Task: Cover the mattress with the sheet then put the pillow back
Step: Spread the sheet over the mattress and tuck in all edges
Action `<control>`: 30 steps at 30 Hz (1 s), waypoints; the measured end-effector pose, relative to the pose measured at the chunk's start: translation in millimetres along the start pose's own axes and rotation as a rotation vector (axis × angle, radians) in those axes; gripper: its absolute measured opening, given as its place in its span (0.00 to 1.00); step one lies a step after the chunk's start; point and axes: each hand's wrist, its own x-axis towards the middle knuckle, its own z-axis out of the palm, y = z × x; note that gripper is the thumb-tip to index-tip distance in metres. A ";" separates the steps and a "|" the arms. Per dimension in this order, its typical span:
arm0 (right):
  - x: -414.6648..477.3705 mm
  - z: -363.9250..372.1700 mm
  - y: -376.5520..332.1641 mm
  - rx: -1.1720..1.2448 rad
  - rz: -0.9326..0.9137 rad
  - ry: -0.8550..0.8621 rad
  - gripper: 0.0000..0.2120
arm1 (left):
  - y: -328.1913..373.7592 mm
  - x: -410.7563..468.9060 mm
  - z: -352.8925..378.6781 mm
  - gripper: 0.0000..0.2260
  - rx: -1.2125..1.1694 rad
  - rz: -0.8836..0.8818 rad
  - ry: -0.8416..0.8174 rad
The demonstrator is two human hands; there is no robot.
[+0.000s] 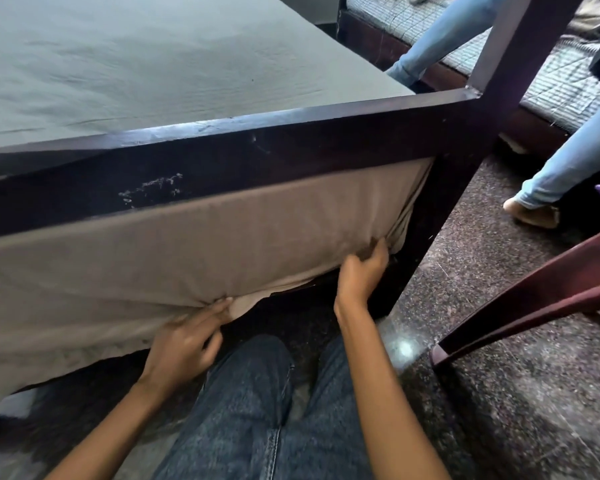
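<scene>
A grey-brown sheet (194, 244) lies over the top of the mattress and wraps its end face below the dark wooden foot rail (222, 147). My left hand (184, 344) pinches the sheet's lower edge at the mattress bottom, where the cloth bunches. My right hand (361, 271) grips the sheet near the lower right corner of the mattress, fingers curled into the folds beside the bedpost. No pillow is in view.
A dark bedpost (430, 220) stands right of my hands. A reddish chair leg (520, 306) slants across the speckled floor at right. Another person's jeans-clad legs (568, 161) stand by a second bed (551, 77) at upper right. My own knees are below.
</scene>
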 end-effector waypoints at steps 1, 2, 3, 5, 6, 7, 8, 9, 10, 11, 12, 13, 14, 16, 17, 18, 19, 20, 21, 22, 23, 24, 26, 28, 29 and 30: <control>1.6 -9.7 4.4 0.025 -0.026 0.086 0.32 | 5.8 -2.0 -2.8 0.15 -0.024 -0.005 0.056; 5.6 -19.3 5.6 0.047 -0.036 0.163 0.29 | 15.0 -3.1 -4.5 0.14 -0.059 0.001 0.094; 13.0 -25.1 6.3 0.088 -0.032 0.210 0.27 | 26.6 -2.2 -5.0 0.13 -0.107 0.021 0.101; 29.8 -30.0 7.3 0.111 -0.034 0.228 0.23 | 54.9 8.5 0.7 0.11 -0.215 0.085 0.061; 35.4 -32.7 11.1 0.094 -0.048 0.209 0.21 | 70.2 18.3 7.8 0.11 -0.292 0.085 0.039; 39.4 -36.9 14.0 0.102 -0.060 0.198 0.19 | 86.6 32.3 15.5 0.11 -0.387 0.043 0.017; 44.7 -43.9 15.0 0.135 -0.058 0.206 0.17 | 103.3 49.9 23.7 0.13 -0.485 -0.019 -0.007; 54.3 -54.0 15.1 0.161 -0.045 0.240 0.15 | 120.0 70.6 32.0 0.14 -0.565 -0.077 -0.042; 68.6 -65.2 13.6 0.176 -0.015 0.274 0.15 | 135.7 92.5 41.1 0.16 -0.606 -0.114 -0.085; 85.0 -76.2 9.5 0.185 0.039 0.285 0.14 | 150.2 113.8 50.5 0.18 -0.606 -0.130 -0.135; 99.6 -85.0 3.1 0.194 0.109 0.255 0.13 | 163.3 133.3 58.5 0.21 -0.594 -0.133 -0.191; 110.8 -90.7 -3.5 0.186 0.185 0.183 0.11 | 174.6 150.2 64.3 0.23 -0.597 -0.141 -0.242; 119.2 -94.2 -9.6 0.160 0.265 0.075 0.09 | 183.2 163.1 69.1 0.25 -0.616 -0.151 -0.284; 129.9 -95.3 -19.4 0.059 0.432 -0.193 0.10 | 191.2 177.8 78.3 0.28 -0.642 -0.167 -0.331; 135.1 -95.5 -23.0 0.017 0.494 -0.295 0.11 | 193.1 181.1 82.7 0.29 -0.640 -0.179 -0.341; 139.2 -94.4 -25.7 0.001 0.532 -0.353 0.12 | 193.0 182.0 85.8 0.31 -0.625 -0.194 -0.349; 144.3 -93.0 -27.1 0.000 0.544 -0.376 0.12 | 193.2 182.9 87.6 0.32 -0.602 -0.212 -0.359; 149.7 -91.6 -29.1 0.021 0.547 -0.383 0.12 | 194.9 184.4 88.9 0.33 -0.580 -0.233 -0.367; 155.7 -89.6 -30.4 0.061 0.540 -0.373 0.11 | 197.3 185.7 89.5 0.34 -0.567 -0.256 -0.370; 160.7 -87.0 -31.4 0.120 0.529 -0.348 0.11 | 199.8 187.9 90.2 0.34 -0.571 -0.283 -0.367; 164.6 -84.5 -32.5 0.164 0.513 -0.312 0.10 | 202.1 191.1 90.4 0.33 -0.588 -0.315 -0.359; 168.5 -81.6 -31.6 0.187 0.502 -0.255 0.09 | 203.2 194.6 91.6 0.32 -0.611 -0.340 -0.348; 174.0 -77.5 -21.0 0.222 0.472 -0.095 0.08 | 201.3 200.8 91.8 0.29 -0.669 -0.378 -0.304; 178.4 -79.2 -4.7 0.218 0.444 0.053 0.12 | 193.2 203.0 90.1 0.24 -0.713 -0.437 -0.219; 182.2 -82.9 4.3 0.206 0.443 0.119 0.14 | 189.0 202.0 88.9 0.21 -0.712 -0.461 -0.175; 188.2 -88.8 13.5 0.194 0.445 0.176 0.15 | 184.6 199.4 88.6 0.19 -0.696 -0.462 -0.139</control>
